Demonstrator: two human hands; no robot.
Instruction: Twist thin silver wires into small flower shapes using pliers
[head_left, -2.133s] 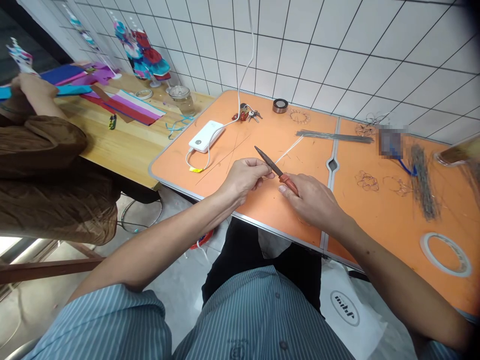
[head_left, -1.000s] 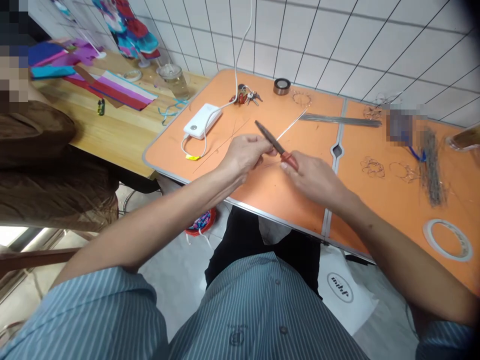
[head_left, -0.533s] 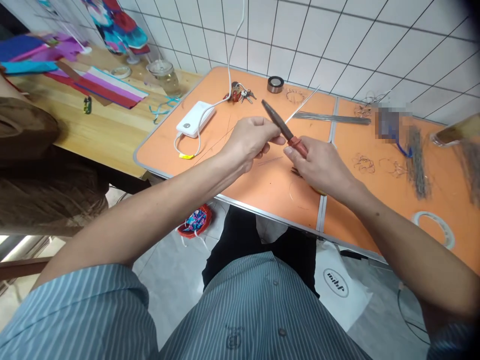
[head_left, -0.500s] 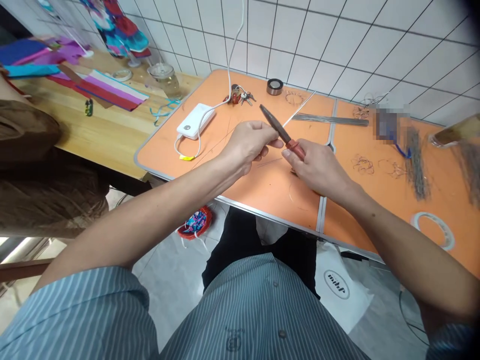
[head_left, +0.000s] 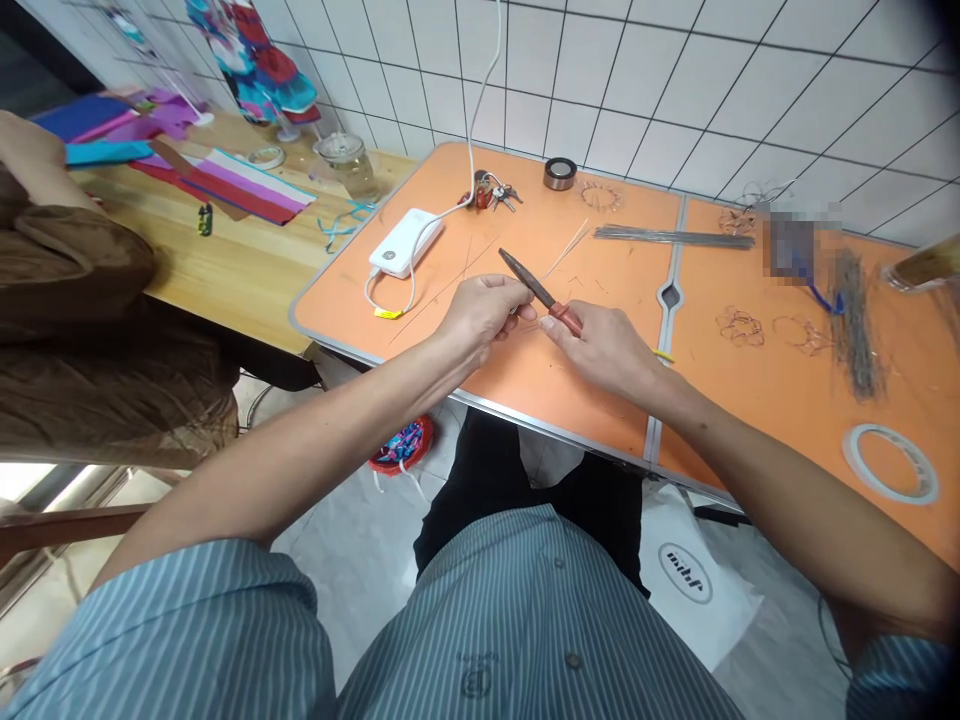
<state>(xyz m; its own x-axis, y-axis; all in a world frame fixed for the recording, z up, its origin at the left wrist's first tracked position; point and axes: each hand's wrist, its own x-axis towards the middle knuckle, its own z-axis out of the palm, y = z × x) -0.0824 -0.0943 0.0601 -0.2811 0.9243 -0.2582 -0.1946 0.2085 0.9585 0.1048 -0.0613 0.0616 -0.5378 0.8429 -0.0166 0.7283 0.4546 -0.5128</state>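
Note:
Over the orange folding table (head_left: 480, 345), my right hand (head_left: 607, 340) is closed round the red handle of dark long-nose pliers (head_left: 527, 276). The plier jaws slant up and to the left, passing just beyond my left fingertips. Thumb and fingers of my left hand (head_left: 484, 310) are pinched together beside the jaws. A pale thin wire (head_left: 568, 248) runs from behind the pliers up to the right, apparently out of the left pinch. Its end at the fingers is hidden. Fine wire pieces lie on the tabletop near both hands.
A white power strip (head_left: 406, 243), keys (head_left: 504, 192) and a tape roll (head_left: 560, 173) sit toward the back. Straight wires (head_left: 675, 238), copper wire coils (head_left: 740, 327) and a white ring (head_left: 890, 464) lie rightward. Another person's sleeve (head_left: 82, 250) is at left, beside a wooden table (head_left: 225, 270).
Both hands, with the pliers and pale wire, have moved left and slightly toward me. The view has shifted a little. At left, the other person's forearm has come further into view.

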